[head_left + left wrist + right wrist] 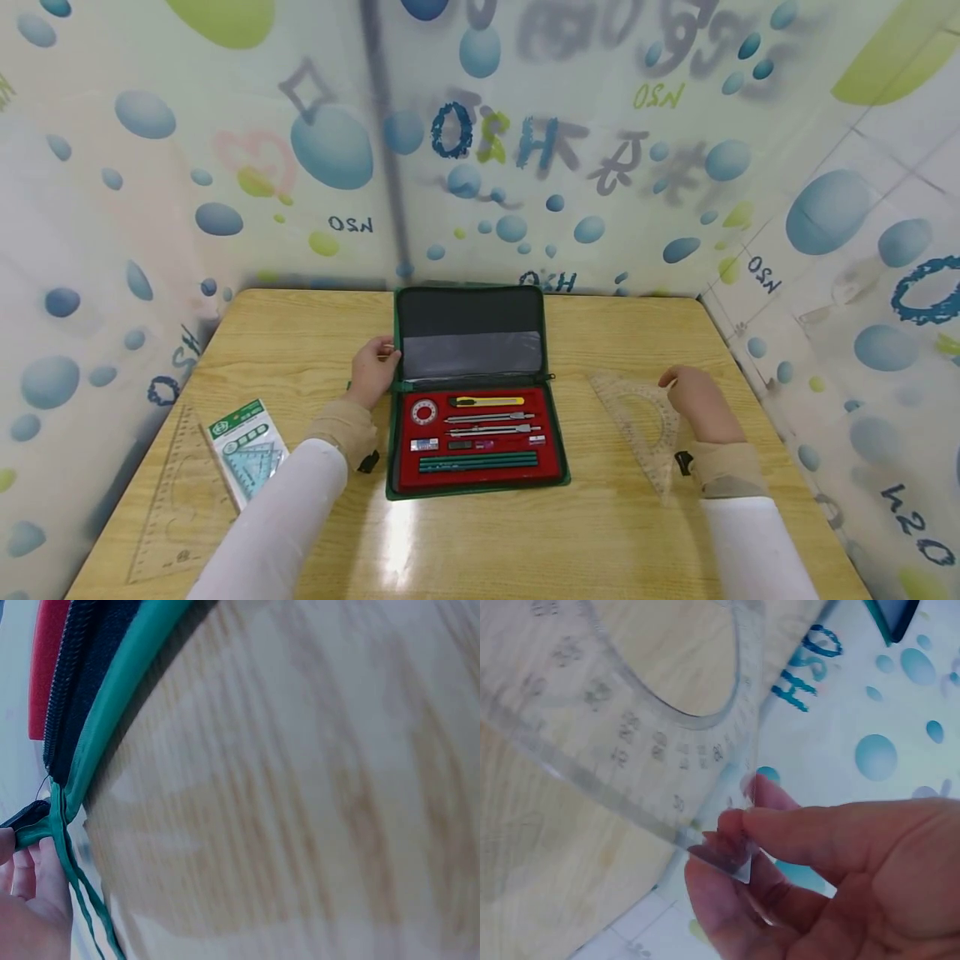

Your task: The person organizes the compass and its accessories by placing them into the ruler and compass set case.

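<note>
An unzipped green and black drawing-set case (pixel 471 308) lies opened out on the table. My left hand (pixel 372 372) pinches the left edge of its lid near the hinge; the left wrist view shows the green fabric edge (pixel 34 834) between thumb and fingers. Its red tray (pixel 480 482) carries a yellow utility knife (pixel 487 402), two compasses (pixel 491 431), a white ring-shaped piece (pixel 423 412), an eraser (pixel 424 444) and green pencils (pixel 478 461). To the right, my right hand (pixel 703 407) pinches a corner of a clear set square (pixel 641 754), which is tilted above the table.
At the left lie a plastic packet (pixel 251 450) of blue-tinted set squares and a large clear triangle (pixel 153 508), partly behind the left sleeve. Bubble-patterned sheets (pixel 480 208) hang behind and beside the wooden table (pixel 465 542).
</note>
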### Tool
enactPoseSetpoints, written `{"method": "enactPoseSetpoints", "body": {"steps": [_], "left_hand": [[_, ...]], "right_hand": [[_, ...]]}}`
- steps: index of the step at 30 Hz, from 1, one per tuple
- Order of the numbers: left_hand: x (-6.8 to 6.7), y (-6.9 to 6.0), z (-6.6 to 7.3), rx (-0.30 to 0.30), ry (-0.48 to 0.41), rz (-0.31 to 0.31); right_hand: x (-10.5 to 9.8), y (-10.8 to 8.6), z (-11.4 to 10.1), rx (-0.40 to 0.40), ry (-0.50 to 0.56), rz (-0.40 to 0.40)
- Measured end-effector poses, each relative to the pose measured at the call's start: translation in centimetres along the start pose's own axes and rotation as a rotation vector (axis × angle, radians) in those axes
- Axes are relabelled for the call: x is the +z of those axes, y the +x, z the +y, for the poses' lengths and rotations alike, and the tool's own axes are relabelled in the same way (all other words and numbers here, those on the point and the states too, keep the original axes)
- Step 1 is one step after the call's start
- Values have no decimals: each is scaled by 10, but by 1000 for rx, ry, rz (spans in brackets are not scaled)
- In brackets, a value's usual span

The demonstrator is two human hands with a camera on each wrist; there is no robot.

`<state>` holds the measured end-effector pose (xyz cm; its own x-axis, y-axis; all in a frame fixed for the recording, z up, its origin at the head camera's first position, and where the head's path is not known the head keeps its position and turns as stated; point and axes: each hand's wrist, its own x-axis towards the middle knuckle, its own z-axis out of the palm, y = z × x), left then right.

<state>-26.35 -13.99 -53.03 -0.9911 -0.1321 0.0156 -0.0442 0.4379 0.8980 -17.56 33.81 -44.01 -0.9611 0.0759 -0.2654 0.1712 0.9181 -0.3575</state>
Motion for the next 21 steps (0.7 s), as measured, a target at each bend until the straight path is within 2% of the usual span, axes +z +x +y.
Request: {"method": "enactPoseSetpoints", "body": {"steps": [7,11,13,16,21], "left_hand": [[1,0,4,-56,28,-39],[1,0,4,-48,33,-40],[0,0,4,-47,29,-37],[0,-1,4,-42,27,-36],[-1,-2,5,-39,27,-35]], "right_hand": [[-11,-3,-12,-20,-17,-10],[-17,-1,-21,-38,-17,6],[-21,0,-30,-59,-34,55],[-29,1,-49,-112,-79,169],[-35,7,-89,-250,-151,346]]}}
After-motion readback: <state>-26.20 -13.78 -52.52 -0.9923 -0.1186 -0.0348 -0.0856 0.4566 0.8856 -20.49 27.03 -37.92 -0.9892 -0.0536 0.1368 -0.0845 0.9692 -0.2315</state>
